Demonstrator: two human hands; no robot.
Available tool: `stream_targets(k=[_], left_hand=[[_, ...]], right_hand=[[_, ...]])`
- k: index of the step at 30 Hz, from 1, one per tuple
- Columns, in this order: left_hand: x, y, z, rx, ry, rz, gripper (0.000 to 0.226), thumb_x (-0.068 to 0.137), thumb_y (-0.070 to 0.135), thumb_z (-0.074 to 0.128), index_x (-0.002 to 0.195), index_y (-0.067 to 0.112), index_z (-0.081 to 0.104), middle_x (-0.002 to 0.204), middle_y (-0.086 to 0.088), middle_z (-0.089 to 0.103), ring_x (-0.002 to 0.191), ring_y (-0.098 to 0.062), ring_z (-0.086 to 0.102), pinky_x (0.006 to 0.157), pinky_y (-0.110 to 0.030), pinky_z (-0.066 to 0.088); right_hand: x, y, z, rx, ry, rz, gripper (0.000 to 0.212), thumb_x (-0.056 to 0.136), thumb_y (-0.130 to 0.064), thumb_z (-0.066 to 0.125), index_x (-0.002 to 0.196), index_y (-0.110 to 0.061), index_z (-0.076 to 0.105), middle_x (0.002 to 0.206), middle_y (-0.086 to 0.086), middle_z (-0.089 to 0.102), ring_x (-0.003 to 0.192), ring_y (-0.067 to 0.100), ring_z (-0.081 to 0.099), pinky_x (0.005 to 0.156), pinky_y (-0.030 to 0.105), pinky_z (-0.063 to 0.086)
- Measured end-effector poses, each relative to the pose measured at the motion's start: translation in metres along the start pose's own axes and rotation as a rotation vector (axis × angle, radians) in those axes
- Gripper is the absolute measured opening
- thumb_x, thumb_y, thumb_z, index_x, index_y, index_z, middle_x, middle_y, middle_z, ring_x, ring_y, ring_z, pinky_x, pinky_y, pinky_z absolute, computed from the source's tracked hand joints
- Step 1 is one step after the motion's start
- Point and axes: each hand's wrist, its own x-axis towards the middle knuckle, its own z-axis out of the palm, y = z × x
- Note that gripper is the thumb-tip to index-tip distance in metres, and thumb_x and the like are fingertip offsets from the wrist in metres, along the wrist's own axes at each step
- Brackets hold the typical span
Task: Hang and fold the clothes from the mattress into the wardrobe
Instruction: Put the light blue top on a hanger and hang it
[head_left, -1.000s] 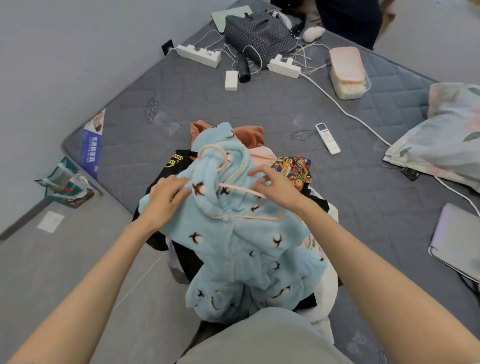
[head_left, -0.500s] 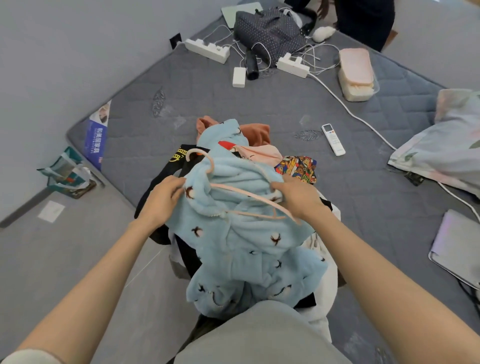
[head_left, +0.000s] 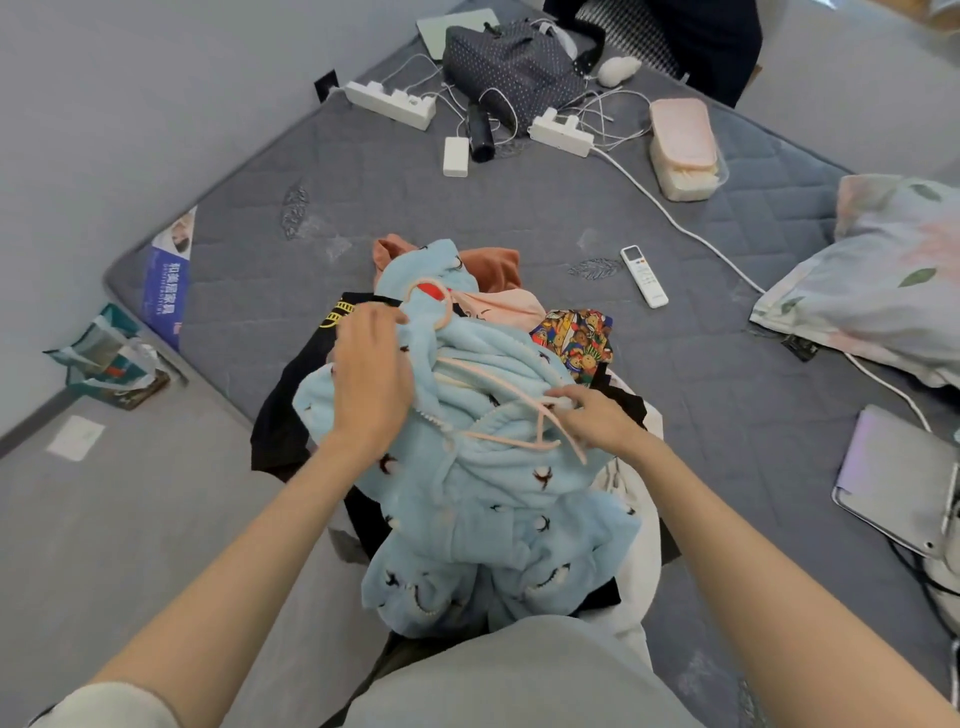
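Holding: my right hand (head_left: 597, 423) pinches the right arm of the pink hanger (head_left: 498, 387) along with some fleece. My left hand (head_left: 370, 374) lies on the blue fleece top (head_left: 493, 509) just beside the hook, but its fingers are blurred, so I cannot tell whether they grip. The hands are apart, one at each shoulder.
Top's place: it sits bunched on the pile of clothes (head_left: 291, 415) at the near edge of the mattress (head_left: 519, 208), with the hanger lying across its collar. No wardrobe is in view.
Slip risk: the fleece is bunched and only partly seated, I judge, so a lift by the hook could let one shoulder slide off the hanger arm.
Snag risk: the hook sits close to the collar folds and may catch them as I pull.
Drag risk: the hem drapes over the pile, so raising the top may tug looser clothes off the edge onto the floor (head_left: 130, 519).
Edges: the mattress corner is to my left with bare floor beside it, and the pile overhangs the near edge.
Open room: there is bare mattress between the pile and the remote (head_left: 644, 275). Farther off lie the power strips (head_left: 389, 104), and a white cable (head_left: 675, 218) runs on toward the laptop (head_left: 904, 478) on my right. Straight up looks freest.
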Motion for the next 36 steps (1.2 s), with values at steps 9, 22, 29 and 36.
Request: stream_targets(k=[9,22,29,36], left_hand=[[-0.014,0.041,0.050,0.356,-0.588,0.519,0.039,0.105,0.037,0.021,0.129,0.023,0.048,0.118,-0.002,0.049,0.118,-0.022,0.043,0.112,-0.039,0.019],[0.014,0.005,0.015,0.188,-0.656,0.484,0.032,0.103,0.030,0.035,0.128,0.029,0.055,0.101,-0.003,0.050,0.105,-0.016,0.046,0.069,-0.030,0.035],[0.025,0.015,0.019,0.393,-0.676,0.540,0.043,0.096,0.009,0.044,0.135,0.027,0.046,0.111,-0.002,0.052,0.112,-0.018,0.048,0.074,-0.032,0.040],[0.026,0.039,0.032,0.405,-0.660,0.503,0.038,0.091,0.005,0.046,0.126,0.020,0.049,0.112,-0.005,0.054,0.111,-0.024,0.053,0.073,-0.035,0.043]], right_hand=[[-0.002,-0.012,0.013,-0.081,0.010,0.050,0.052,0.089,-0.060,0.053,0.060,-0.017,0.049,0.061,0.001,0.048,0.063,0.017,0.047,0.065,0.029,0.040],[-0.008,0.004,0.030,-0.012,0.103,0.078,0.029,0.082,-0.008,0.066,0.096,-0.010,0.040,0.086,0.004,0.046,0.081,0.020,0.045,0.063,0.029,0.038],[-0.015,0.004,0.005,0.324,0.181,0.125,0.027,0.084,0.006,0.047,0.062,-0.009,0.048,0.065,0.008,0.046,0.061,0.019,0.048,0.056,0.028,0.045],[-0.026,-0.001,-0.004,0.699,0.351,0.219,0.024,0.083,0.007,0.035,0.069,-0.009,0.044,0.063,0.007,0.041,0.058,0.020,0.040,0.052,0.028,0.031]])
